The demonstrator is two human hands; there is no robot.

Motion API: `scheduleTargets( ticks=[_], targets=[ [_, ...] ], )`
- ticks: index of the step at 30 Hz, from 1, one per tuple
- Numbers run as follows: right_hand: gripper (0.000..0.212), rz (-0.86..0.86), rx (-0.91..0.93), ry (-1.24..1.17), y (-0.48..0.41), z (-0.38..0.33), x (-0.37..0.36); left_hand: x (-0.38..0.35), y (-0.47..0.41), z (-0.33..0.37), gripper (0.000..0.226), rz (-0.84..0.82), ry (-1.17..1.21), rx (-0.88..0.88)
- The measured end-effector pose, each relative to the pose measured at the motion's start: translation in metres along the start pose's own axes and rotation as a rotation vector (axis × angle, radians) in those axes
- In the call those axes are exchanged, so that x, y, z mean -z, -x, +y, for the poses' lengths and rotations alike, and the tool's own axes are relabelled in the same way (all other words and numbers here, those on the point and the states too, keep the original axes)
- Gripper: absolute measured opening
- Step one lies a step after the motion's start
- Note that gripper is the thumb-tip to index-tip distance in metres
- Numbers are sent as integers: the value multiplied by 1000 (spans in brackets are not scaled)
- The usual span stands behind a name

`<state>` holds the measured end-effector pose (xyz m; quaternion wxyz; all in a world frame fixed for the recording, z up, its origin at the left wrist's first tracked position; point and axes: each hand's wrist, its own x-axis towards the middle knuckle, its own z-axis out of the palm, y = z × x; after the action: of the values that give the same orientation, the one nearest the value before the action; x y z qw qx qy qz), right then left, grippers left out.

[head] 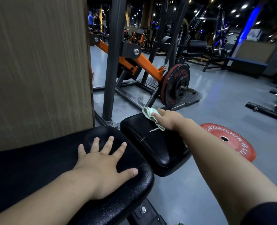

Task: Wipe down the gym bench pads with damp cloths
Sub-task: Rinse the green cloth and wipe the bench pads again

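Head view: right hand (167, 118) has its grip bunched round the green cloth (148, 113) at the small pad (150, 146)'s far edge, mid frame. It could slip off there, or snag that white tear (154, 129). Left hand (100, 166) lies spread flat on the long pad (45, 163). Right thumb's hidden; a wood panel (37, 70) blocks the upper left.

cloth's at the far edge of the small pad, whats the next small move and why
Probably draw the right hand and cloth back toward you along the small pad: they sit at its far edge, with most of the surface nearer.
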<state>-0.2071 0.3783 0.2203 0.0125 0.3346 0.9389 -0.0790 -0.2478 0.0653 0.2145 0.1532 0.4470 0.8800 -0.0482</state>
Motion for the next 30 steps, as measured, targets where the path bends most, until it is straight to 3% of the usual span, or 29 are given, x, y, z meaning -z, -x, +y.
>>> scheduleTargets(
  ticks=[11,14,30],
  targets=[
    [66,98,-49,-33,66,27,-15,1,0,1,89,-8,-37,13],
    [75,136,-52,-96,83,33,-24,0,-1,1,89,-15,-24,15],
    [63,648,86,-395,175,-3,-93,7,3,5,88,-38,-15,32]
  ],
)
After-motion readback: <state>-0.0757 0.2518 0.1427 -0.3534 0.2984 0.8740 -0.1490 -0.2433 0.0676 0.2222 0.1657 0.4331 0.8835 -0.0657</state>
